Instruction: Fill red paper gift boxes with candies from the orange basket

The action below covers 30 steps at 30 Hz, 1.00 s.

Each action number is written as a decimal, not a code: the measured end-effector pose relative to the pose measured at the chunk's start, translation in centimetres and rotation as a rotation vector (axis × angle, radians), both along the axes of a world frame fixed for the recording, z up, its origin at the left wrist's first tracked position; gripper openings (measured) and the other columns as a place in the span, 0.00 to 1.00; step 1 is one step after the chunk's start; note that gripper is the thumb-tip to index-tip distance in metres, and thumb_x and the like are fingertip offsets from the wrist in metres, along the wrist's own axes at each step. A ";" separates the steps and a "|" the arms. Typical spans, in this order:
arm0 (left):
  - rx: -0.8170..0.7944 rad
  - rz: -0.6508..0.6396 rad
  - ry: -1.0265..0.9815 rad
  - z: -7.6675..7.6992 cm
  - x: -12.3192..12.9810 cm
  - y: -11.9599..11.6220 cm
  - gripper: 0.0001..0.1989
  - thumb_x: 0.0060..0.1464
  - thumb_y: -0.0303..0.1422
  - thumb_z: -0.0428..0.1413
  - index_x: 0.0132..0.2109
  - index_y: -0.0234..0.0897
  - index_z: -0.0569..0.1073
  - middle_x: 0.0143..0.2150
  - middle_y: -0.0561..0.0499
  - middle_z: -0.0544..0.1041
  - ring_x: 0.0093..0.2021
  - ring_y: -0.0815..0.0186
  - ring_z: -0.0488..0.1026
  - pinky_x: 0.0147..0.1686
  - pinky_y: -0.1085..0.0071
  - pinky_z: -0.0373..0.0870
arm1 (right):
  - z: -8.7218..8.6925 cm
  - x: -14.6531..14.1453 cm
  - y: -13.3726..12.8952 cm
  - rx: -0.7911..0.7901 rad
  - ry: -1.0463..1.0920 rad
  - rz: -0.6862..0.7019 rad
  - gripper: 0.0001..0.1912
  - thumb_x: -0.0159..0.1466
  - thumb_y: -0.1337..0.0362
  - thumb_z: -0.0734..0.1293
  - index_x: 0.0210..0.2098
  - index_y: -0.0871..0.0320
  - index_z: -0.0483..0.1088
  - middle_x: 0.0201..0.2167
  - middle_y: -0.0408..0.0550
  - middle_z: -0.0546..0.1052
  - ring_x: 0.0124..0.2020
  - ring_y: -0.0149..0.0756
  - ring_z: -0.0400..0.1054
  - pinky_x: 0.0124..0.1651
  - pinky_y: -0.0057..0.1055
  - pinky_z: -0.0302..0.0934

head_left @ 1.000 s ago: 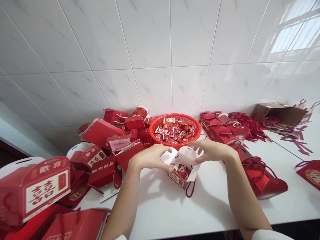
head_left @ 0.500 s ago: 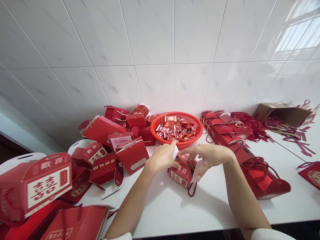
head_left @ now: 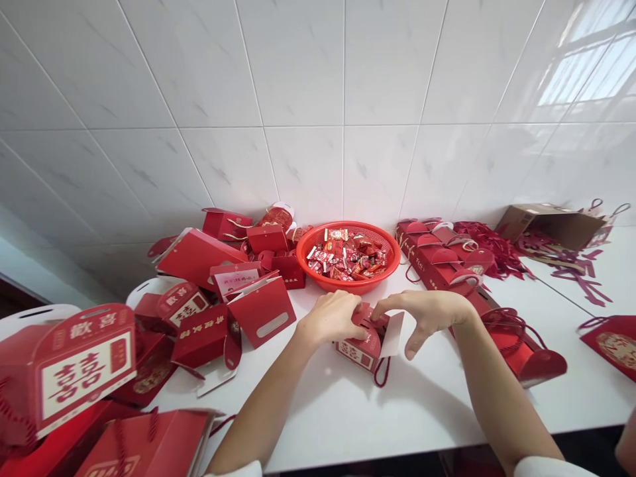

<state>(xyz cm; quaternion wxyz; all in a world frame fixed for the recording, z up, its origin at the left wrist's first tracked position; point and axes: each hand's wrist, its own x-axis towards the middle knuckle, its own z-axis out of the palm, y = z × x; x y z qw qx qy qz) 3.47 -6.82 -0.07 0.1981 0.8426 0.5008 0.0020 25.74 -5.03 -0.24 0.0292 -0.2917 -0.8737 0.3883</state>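
A small red gift box with gold lettering and a dark red cord loop stands on the white table in front of me. My left hand grips its top from the left, thumb on the front panel and fingers curled over the upper edge. My right hand arches over the right side, thumb and index finger spread apart. Its index fingertip is at the box's top, beside a raised side flap with a white inner face. The box's inside is mostly hidden.
A red plastic basket of wrapped candies sits behind the box. Red boxes are heaped at left. Closed boxes line up at right, near red ribbons and a cardboard carton. Skin shows at the lower right edge.
My right thumb has moved away from the side flap, which now stands up and outward. My left fingers have curled further over the box top. The view has shifted slightly.
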 end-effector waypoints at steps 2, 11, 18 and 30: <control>-0.004 -0.049 -0.031 -0.3 -0.2 0.2 0.09 0.48 0.40 0.59 0.27 0.39 0.72 0.30 0.48 0.74 0.35 0.55 0.73 0.30 0.67 0.60 | -0.4 0.3 -0.2 0.002 0.038 -0.045 0.27 0.54 0.52 0.76 0.50 0.57 0.74 0.48 0.49 0.79 0.48 0.41 0.72 0.53 0.33 0.62; -0.039 -0.018 -0.054 -1.1 -0.9 1.5 0.10 0.51 0.30 0.55 0.41 0.42 0.79 0.44 0.45 0.77 0.50 0.53 0.73 0.42 0.67 0.68 | -5.6 -1.5 0.1 0.130 0.188 -0.420 0.28 0.55 0.49 0.75 0.49 0.57 0.72 0.48 0.53 0.77 0.47 0.45 0.70 0.50 0.40 0.65; -0.183 -0.005 -0.136 -2.2 -1.5 3.4 0.15 0.45 0.35 0.61 0.42 0.40 0.72 0.47 0.48 0.74 0.47 0.57 0.72 0.40 0.69 0.68 | -6.9 -1.2 -0.6 -0.044 0.000 -0.574 0.37 0.53 0.37 0.70 0.51 0.59 0.72 0.52 0.58 0.76 0.50 0.50 0.70 0.50 0.40 0.64; -0.252 -0.056 -0.143 -2.7 -1.8 4.3 0.16 0.45 0.40 0.62 0.39 0.40 0.67 0.39 0.52 0.73 0.37 0.62 0.70 0.31 0.71 0.63 | -7.6 -2.3 -2.7 -0.078 -0.029 -0.812 0.36 0.50 0.30 0.65 0.13 0.55 0.52 0.15 0.39 0.53 0.20 0.27 0.44 0.23 0.31 0.39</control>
